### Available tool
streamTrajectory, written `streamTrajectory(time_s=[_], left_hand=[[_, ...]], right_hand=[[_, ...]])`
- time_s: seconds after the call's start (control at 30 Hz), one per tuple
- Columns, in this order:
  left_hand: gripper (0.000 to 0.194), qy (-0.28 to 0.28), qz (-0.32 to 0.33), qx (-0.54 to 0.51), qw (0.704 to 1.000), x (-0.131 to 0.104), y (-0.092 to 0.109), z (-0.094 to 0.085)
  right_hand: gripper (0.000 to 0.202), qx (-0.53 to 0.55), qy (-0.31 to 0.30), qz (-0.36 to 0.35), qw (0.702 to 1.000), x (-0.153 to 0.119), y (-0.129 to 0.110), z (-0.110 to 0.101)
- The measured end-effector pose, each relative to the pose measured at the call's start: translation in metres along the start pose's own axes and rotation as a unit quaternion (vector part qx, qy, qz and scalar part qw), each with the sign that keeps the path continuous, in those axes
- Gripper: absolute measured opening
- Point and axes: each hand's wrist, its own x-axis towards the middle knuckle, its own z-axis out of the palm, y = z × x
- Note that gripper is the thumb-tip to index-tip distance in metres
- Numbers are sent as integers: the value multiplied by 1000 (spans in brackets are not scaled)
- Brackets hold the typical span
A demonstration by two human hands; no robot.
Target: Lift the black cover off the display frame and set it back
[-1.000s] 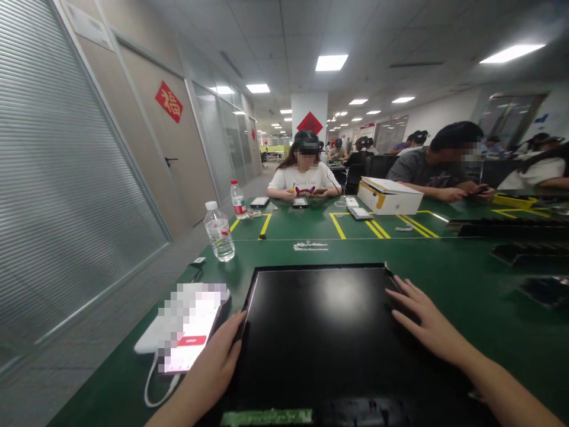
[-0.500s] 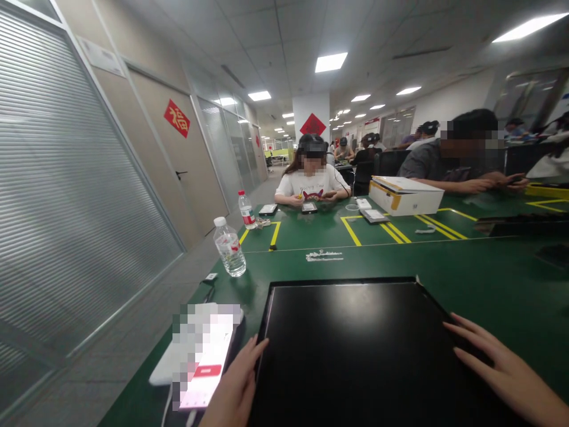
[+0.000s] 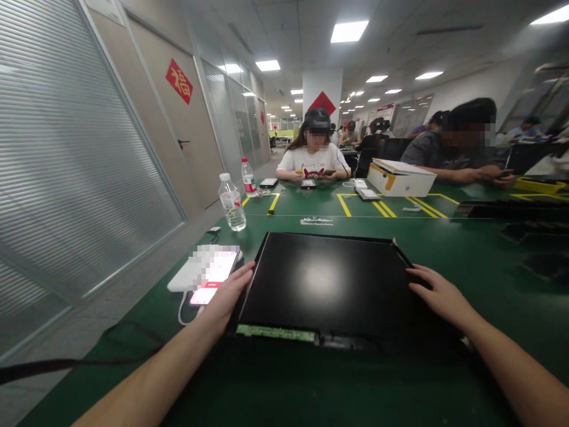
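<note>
A large black LCD panel (image 3: 320, 284) lies in front of me, a bright reflection on its glossy face. Along its near edge runs a strip of green circuit board (image 3: 276, 333). My left hand (image 3: 231, 293) grips the left edge of the panel, fingertips at the rim. On the opposite side my right hand (image 3: 433, 290) holds the right edge, fingers on the frame and part of the hand's grip hidden. Beside my left hand lie a lit phone (image 3: 216, 276) and a white flat device (image 3: 181, 277), with a white cable near them.
Two water bottles (image 3: 232, 204) stand at the table's left side. White scraps (image 3: 316, 222) lie beyond the panel. Farther back are a white box (image 3: 400, 181) and dark strips (image 3: 493, 209) at right. A person (image 3: 315, 154) sits across the green table (image 3: 355, 385), another at the right.
My view has shifted back, so the panel sits lower-smaller and its near edge with the green board now shows. Both hands remain at the panel's sides, with more of my forearms visible.
</note>
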Motion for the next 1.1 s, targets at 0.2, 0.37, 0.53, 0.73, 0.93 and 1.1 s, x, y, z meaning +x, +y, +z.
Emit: streamTrajectory(time_s=[0.2, 0.37, 0.53, 0.73, 0.93, 1.1], left_hand=[[73, -69, -28, 83, 994, -3, 16, 9], [39, -54, 27, 159, 985, 5, 18, 13], [48, -50, 132, 187, 972, 4, 11, 10], [62, -68, 153, 195, 966, -6, 11, 5], [62, -97, 186, 160, 965, -12, 14, 9], [68, -69, 213, 116, 968, -11, 12, 8]], right_hand=[[47, -15, -13, 7, 1000, 0, -12, -3], [45, -16, -7, 2, 1000, -1, -16, -2], [44, -12, -14, 0, 1000, -3, -17, -2], [45, 26, -8, 10, 1000, -4, -20, -3], [43, 128, 41, 74, 988, -4, -26, -7], [29, 275, 39, 100, 956, -6, -35, -20]])
